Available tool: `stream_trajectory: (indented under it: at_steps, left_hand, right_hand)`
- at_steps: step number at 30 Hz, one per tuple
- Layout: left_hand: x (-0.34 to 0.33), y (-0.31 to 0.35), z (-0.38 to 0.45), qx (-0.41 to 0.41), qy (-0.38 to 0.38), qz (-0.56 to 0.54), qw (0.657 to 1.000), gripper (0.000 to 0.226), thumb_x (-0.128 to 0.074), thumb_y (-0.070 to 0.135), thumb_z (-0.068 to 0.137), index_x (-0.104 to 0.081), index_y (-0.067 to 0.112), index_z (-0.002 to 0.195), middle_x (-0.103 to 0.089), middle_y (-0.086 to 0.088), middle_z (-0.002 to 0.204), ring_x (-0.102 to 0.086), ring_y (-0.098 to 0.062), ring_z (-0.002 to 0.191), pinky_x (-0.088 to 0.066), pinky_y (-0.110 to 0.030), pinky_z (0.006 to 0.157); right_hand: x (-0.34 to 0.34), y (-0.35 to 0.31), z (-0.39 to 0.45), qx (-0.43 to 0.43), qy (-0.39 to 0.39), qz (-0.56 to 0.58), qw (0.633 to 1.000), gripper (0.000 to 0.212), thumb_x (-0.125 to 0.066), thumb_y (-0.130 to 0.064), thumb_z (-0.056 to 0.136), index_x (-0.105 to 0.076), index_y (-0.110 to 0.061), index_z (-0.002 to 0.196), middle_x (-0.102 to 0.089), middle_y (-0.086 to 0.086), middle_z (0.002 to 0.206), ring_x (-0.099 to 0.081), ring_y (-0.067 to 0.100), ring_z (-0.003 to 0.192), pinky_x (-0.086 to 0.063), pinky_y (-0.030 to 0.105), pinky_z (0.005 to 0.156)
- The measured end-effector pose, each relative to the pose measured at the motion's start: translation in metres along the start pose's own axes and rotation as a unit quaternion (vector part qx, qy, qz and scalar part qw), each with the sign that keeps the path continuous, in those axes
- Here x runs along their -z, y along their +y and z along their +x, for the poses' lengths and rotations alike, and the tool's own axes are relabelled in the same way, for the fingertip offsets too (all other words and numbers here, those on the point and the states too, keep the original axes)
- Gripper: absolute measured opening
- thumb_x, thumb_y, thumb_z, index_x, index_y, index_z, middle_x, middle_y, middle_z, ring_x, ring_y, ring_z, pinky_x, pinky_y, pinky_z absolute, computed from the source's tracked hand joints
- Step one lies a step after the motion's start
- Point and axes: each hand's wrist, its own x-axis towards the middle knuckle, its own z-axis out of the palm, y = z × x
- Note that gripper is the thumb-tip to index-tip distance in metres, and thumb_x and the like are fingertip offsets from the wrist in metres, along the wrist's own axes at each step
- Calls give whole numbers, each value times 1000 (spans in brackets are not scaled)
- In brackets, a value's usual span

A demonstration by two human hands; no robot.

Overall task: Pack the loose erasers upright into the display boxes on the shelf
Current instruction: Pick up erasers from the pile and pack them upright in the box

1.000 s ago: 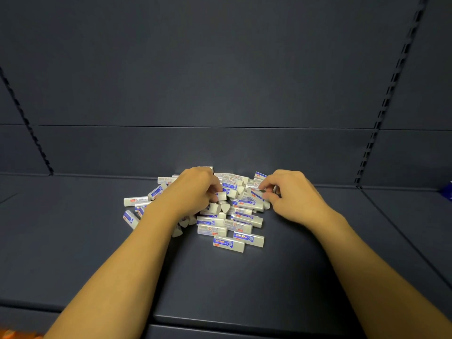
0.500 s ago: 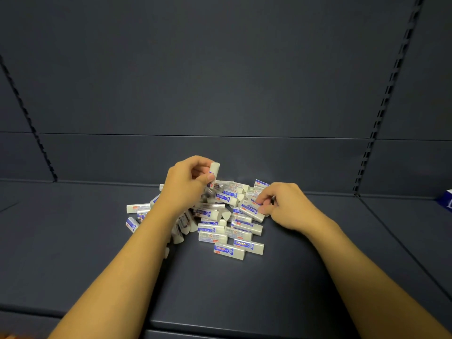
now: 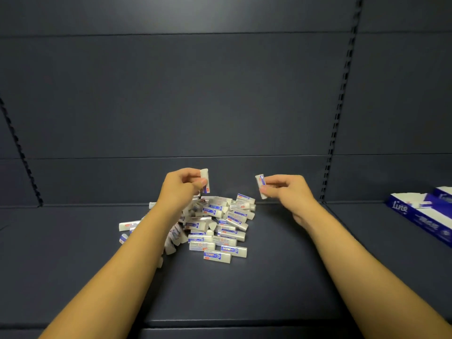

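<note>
Both hands are up above the shelf [image 3: 281, 277], each with one eraser.

Left hand [image 3: 179, 188]: fingers curled, thumb and fingertips pinching a left eraser [image 3: 205, 180] near its lower half. Its long axis runs close to vertical, with the plain white end up and the blue-and-red printed end down.

Right hand [image 3: 287, 192]: also curled, pinching a right eraser [image 3: 261, 185] at its middle. It stands nearly upright with a slight lean, the blue-marked end toward the top.

Both held erasers hang above the back of the pile [image 3: 215, 231], apart from each other. I see the pile lying on the dark shelf between my forearms, the pieces flat and pointing every way, most long axes roughly left-right.

Blue display box [image 3: 415, 214] sits far right on the shelf, well apart from the pile, cut by the frame edge. I cannot tell what it contains.
</note>
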Motion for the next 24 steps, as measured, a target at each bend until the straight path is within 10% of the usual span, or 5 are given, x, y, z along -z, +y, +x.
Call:
stream_trajectory:
  at_steps: [10,24]
  left_hand:
    - [-86,51,-5,-33,-139,-20,990,20,-75,5,85,-73,25,82,-73,-3,80,-69,-22,81,-58,-43,93]
    - [-229,128,-86,-29,-245,-71,966,17,-71,-4,87,-70,12,83,-69,-7,86,-67,-18,79,-60,-32,79]
  right_hand:
    - [73,-22,-48,-121,133,81,980,20,-83,-10,75,-79,-12,95,-75,5,86,-57,14,62,-34,24,52]
    - [230,-39,-134,-123,227,24,966,20,-84,-13,76,-78,-12,95,-70,4,79,-49,15,64,-38,25,56]
